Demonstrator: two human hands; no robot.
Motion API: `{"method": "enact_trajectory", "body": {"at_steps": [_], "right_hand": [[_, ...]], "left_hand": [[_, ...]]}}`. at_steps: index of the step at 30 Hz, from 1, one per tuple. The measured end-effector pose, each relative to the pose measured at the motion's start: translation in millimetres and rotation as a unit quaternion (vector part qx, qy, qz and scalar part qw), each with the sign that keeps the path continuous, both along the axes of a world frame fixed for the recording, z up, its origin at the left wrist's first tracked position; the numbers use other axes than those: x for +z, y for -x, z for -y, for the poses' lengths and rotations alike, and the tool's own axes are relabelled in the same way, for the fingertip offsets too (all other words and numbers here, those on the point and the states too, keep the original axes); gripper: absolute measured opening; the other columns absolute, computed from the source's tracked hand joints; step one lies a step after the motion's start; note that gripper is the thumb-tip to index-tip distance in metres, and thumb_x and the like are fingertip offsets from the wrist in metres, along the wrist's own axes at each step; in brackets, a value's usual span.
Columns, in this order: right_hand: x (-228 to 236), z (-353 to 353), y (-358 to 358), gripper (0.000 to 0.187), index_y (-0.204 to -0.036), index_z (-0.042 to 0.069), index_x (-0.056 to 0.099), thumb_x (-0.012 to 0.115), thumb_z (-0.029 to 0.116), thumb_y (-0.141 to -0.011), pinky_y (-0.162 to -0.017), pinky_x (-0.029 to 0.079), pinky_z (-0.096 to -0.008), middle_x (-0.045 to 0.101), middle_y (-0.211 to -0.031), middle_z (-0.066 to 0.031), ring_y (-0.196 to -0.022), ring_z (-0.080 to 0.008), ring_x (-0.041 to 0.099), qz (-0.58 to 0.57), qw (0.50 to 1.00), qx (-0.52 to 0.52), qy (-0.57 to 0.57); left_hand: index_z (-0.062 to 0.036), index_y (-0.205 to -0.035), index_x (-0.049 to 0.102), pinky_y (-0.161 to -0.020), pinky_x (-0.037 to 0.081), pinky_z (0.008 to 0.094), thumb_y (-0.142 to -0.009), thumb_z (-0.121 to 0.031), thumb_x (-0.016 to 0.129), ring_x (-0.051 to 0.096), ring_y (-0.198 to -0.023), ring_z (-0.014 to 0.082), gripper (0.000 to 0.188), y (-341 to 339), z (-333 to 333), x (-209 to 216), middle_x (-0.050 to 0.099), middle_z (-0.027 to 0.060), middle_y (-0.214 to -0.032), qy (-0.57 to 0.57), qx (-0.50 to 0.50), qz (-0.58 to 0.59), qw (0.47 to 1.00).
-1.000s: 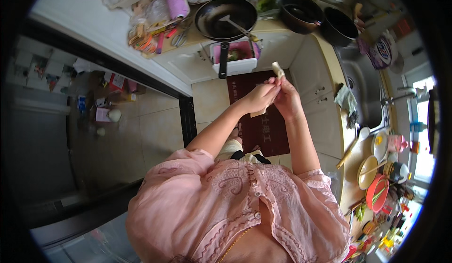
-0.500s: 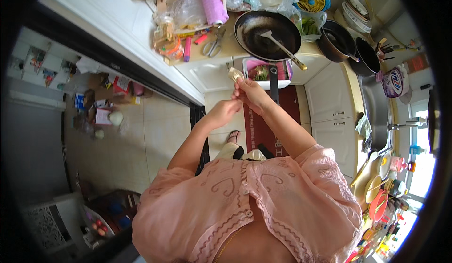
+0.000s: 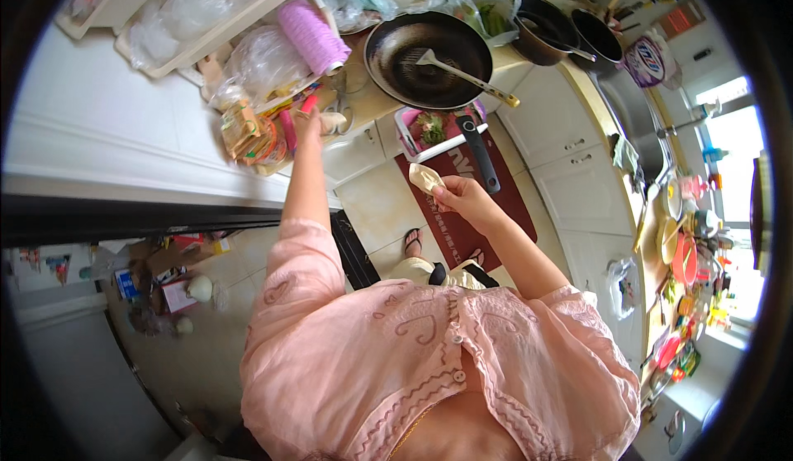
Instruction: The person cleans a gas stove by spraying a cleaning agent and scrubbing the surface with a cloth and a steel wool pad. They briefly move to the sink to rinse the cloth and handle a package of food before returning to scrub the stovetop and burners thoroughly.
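Note:
My right hand (image 3: 469, 200) pinches a small pale beige packet (image 3: 424, 178), which looks thin and creased, in front of my body. My left hand (image 3: 309, 124) reaches to the counter's front edge, its fingers blurred beside a small red stick-like thing (image 3: 309, 103). Right by that hand lies a pale beige piece (image 3: 333, 123), too smeared to name. A pink tube (image 3: 287, 130) is on its other side, and scissors (image 3: 344, 107) lie just to the right, partly hidden. Whether my left fingers grip anything does not show.
A black frying pan (image 3: 429, 68) holds a spatula (image 3: 467, 78); its handle (image 3: 479, 154) juts over the counter edge. Below stands a pink-and-white bin (image 3: 450, 146). Dark pots (image 3: 547, 31) are at back right, near the sink (image 3: 632, 102). A purple roll (image 3: 314, 38) lies at left.
My hands have parted: the left has reached forward and left to the counter, while the right keeps the beige packet before me. The whole view has turned and shifted.

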State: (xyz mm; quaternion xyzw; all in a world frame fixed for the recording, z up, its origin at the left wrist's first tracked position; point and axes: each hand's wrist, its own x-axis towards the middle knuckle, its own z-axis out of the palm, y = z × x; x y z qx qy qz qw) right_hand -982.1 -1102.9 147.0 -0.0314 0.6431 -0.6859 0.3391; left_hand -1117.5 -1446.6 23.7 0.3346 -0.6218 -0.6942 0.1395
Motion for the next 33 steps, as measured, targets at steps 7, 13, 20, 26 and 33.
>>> {"method": "enact_trajectory", "body": {"at_steps": [7, 13, 20, 26, 33], "right_hand": [[21.4, -19.2, -24.5, 0.024, -0.1, 0.002, 0.048, 0.054, 0.021, -0.087, -0.061, 0.04, -0.0193, 0.051, -0.075, 0.0011, -0.066, -0.0047, 0.046, 0.016, 0.99, -0.115, 0.081], [25.4, -75.8, -52.4, 0.02, -0.1, 0.005, 0.046, 0.052, 0.019, -0.088, -0.067, 0.044, -0.0213, 0.051, -0.078, 0.001, -0.071, -0.0062, 0.05, -0.031, 0.966, -0.231, 0.107], [32.3, -192.4, -157.9, 0.023, -0.1, 0.003, 0.05, 0.055, 0.022, -0.086, -0.068, 0.045, -0.0215, 0.056, -0.086, -0.0005, -0.078, -0.0066, 0.054, -0.125, 0.909, -0.39, 0.072], [24.9, -313.6, -303.0, 0.025, -0.093, 0.001, 0.056, 0.058, 0.023, -0.084, -0.072, 0.043, -0.0223, 0.058, -0.083, -0.0028, -0.079, -0.0083, 0.054, -0.194, 0.774, -0.602, 0.036], [21.4, -402.1, -483.0, 0.016, -0.087, 0.002, 0.057, 0.059, 0.017, -0.083, -0.067, 0.045, -0.0231, 0.06, -0.078, -0.0013, -0.074, -0.0069, 0.055, -0.21, 0.555, -0.796, -0.115]], "left_hand": [[-0.0011, -0.094, 0.054, -0.067, 0.046, 0.0238, -0.084, -0.022, 0.056, 0.057, -0.077, 0.0133, 0.023, -42.5, -49.5, 15.1, 0.06, 0.0091, -0.088, 0.032, -0.101, -0.126, 0.986], [-0.006, -0.097, 0.058, -0.058, 0.043, 0.0197, -0.088, -0.036, 0.048, 0.056, -0.067, 0.0076, 0.033, -168.0, -237.1, 119.2, 0.062, 0.0034, -0.085, -0.187, -0.438, -0.008, 0.88], [-0.0041, -0.086, 0.06, -0.051, 0.037, 0.0164, -0.084, -0.017, 0.058, 0.05, -0.059, 0.0027, 0.013, -207.2, -418.3, 156.7, 0.057, -0.0022, -0.07, -0.147, -0.615, -0.127, 0.764], [-0.0016, -0.084, 0.061, -0.045, 0.032, 0.0168, -0.081, -0.012, 0.06, 0.043, -0.052, 0.0023, 0.011, -313.3, -585.0, 159.4, 0.056, -0.002, -0.067, -0.156, -0.747, -0.092, 0.64], [-0.0012, -0.087, 0.062, -0.047, 0.04, 0.0179, -0.083, -0.009, 0.055, 0.05, -0.053, 0.0048, 0.011, -468.9, -734.7, 153.5, 0.06, 0.0006, -0.069, -0.183, -0.896, -0.045, 0.403]]}}
